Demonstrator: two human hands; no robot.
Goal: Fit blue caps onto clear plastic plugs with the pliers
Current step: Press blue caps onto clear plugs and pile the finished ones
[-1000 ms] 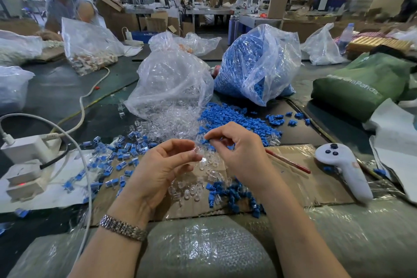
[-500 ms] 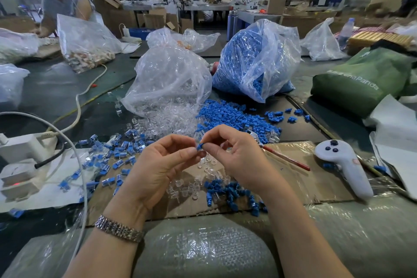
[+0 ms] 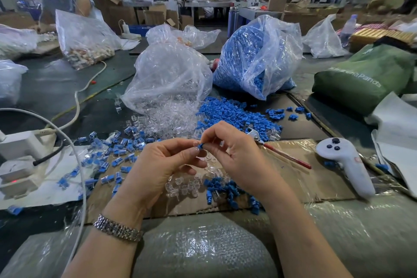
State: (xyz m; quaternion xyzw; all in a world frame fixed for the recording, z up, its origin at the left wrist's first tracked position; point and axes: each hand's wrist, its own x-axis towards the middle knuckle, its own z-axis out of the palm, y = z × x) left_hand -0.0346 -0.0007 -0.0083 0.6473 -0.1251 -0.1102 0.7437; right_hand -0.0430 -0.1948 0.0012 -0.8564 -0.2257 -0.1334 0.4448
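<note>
Above the cardboard sheet (image 3: 293, 187), near edge:
Grip: left hand (image 3: 162, 165) and right hand (image 3: 237, 156) pinch one blue cap (image 3: 200, 145) at meeting fingertips.
Handling: judged light, small, slippery; hold by sides.
Pliers (image 3: 277, 151): lying idle, just right.
Clear plugs (image 3: 185, 185): loose below hands.

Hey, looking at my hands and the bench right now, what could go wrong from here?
1. The blue cap is only pinched between the fingertips of your left hand and right hand; a slip would likely lose it among the loose caps below.
2. The pliers lie half hidden behind your right hand, so reaching for them may scatter parts.
</note>
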